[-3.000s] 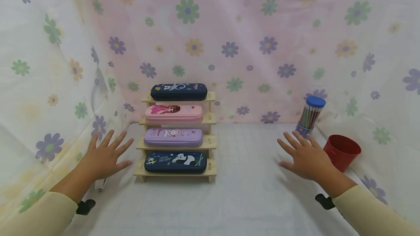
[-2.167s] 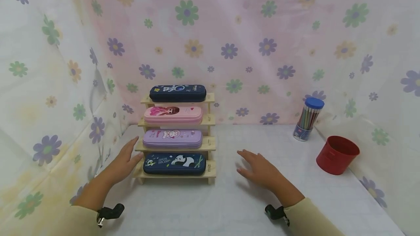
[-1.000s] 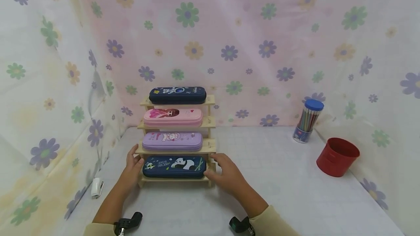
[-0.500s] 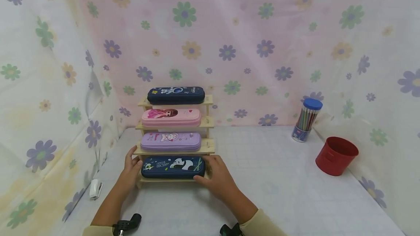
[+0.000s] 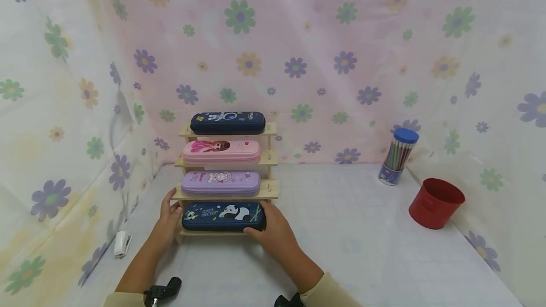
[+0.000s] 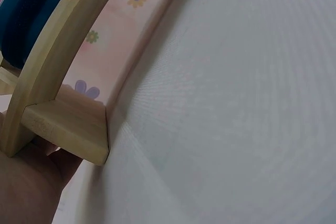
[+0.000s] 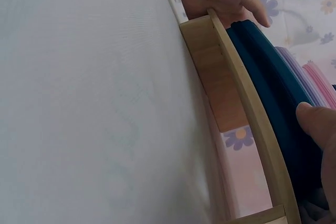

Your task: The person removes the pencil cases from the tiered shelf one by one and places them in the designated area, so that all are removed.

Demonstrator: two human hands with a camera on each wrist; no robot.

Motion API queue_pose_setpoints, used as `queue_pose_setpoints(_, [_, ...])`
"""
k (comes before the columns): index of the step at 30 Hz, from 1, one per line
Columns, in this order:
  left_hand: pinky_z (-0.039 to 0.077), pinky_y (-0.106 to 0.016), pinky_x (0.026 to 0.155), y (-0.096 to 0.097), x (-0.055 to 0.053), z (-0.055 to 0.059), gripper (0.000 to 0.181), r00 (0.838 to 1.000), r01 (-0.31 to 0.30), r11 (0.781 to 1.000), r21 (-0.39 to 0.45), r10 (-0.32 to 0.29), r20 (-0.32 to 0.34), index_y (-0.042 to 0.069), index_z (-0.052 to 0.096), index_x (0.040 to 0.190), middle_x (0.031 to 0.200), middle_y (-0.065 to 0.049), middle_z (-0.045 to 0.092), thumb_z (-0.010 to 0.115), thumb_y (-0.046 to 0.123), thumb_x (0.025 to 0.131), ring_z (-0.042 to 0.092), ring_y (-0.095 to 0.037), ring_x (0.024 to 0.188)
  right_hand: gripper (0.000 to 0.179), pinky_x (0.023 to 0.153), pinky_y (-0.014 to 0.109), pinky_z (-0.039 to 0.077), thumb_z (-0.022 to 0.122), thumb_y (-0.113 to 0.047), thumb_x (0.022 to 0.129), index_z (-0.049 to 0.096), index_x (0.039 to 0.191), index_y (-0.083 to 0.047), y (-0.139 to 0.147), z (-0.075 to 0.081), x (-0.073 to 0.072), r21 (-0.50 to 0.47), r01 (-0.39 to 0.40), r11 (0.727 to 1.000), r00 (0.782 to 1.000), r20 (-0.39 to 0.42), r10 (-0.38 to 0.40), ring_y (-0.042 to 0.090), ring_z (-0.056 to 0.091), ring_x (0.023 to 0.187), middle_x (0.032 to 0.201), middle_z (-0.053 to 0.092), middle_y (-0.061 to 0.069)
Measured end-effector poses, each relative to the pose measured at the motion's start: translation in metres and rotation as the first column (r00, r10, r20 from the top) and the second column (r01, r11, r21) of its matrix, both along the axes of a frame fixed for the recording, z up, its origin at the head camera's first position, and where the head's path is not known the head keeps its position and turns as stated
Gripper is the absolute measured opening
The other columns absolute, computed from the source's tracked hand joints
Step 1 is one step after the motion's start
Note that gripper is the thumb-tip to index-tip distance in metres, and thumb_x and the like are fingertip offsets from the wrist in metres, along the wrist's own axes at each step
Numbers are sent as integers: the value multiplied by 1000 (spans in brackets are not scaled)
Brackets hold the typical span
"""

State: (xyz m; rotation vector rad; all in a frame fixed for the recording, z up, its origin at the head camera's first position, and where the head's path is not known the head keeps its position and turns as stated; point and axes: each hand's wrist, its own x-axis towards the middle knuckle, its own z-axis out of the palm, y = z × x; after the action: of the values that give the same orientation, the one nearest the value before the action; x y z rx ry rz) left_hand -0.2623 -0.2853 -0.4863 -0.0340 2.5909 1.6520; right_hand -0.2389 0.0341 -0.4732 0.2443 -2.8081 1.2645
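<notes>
A navy pencil case with a panda print [image 5: 213,216] lies on the lowest shelf of a stepped wooden rack [image 5: 269,187]. My right hand [image 5: 278,231] grips its right end, thumb at the front edge and fingers behind. In the right wrist view the thumb [image 7: 317,124] presses on the case's side. My left hand [image 5: 166,229] holds the rack's left end; the left wrist view has its fingers partly hidden behind a wooden leg [image 6: 68,129]. Higher shelves carry a purple case [image 5: 219,183], a pink case [image 5: 222,151] and a dark blue space-print case [image 5: 228,123].
A white stapler-like object [image 5: 122,244] lies left of my left arm. Far right stand a blue-lidded tub of pencils [image 5: 396,158] and a red bucket [image 5: 436,203]. Floral cloth walls [image 5: 315,22] enclose the white table [image 5: 341,250] at the back and sides.
Both hands came in from the sides to the rack. The left took hold of its left end; the right moved left onto the panda pencil case and grips it. The case still lies on its shelf.
</notes>
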Motion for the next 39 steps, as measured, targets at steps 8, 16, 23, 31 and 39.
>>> queue_pose_setpoints(8, [8, -73, 121, -1, 1, -1, 65, 1000, -7, 999, -42, 7, 2, 40, -19, 164, 173, -28, 4, 22, 47, 114, 6, -49, 160, 91, 116, 55, 41, 88, -46, 84, 46, 157, -12, 0, 1, 0, 18, 4, 1000, 1000, 4, -4, 30, 50, 145, 157, 53, 9])
queue_pose_setpoints(16, [11, -72, 121, -4, 1, -4, 66, 1000, -10, 998, -57, 10, -10, 45, -19, 163, 173, -28, 7, 26, 45, 114, 12, -51, 159, 88, 115, 56, 41, 89, -46, 83, 49, 154, -14, 2, 0, 0, -4, 6, 1000, 1000, 18, -6, 30, 51, 143, 154, 55, 9])
queue_pose_setpoints(23, [10, -73, 120, -6, -1, -7, 71, 1000, -9, 998, -64, 9, 5, 48, -25, 160, 173, -29, 5, 27, 52, 113, 12, -54, 158, 86, 115, 56, 41, 90, -44, 82, 52, 152, -14, 5, -2, -3, -17, 4, 1000, 1000, -5, -4, 31, 52, 142, 153, 56, 10])
queue_pose_setpoints(31, [10, -72, 121, -4, -2, -9, 71, 1000, -25, 999, -38, 25, 6, 48, -19, 162, 174, -26, 8, 29, 54, 112, 12, -49, 159, 86, 115, 55, 42, 90, -45, 81, 52, 151, -13, 10, 0, -2, -3, -1, 1000, 1000, -19, 1, 30, 53, 141, 152, 56, 10])
queue_pose_setpoints(39, [11, -71, 121, -7, -1, -9, 70, 1000, -10, 1000, -16, 10, -28, 43, -16, 165, 173, -28, 9, 32, 46, 114, 13, -50, 159, 86, 114, 53, 43, 90, -47, 81, 53, 150, -13, 12, 2, 0, 32, -11, 999, 1000, -24, 12, 29, 54, 139, 151, 57, 9])
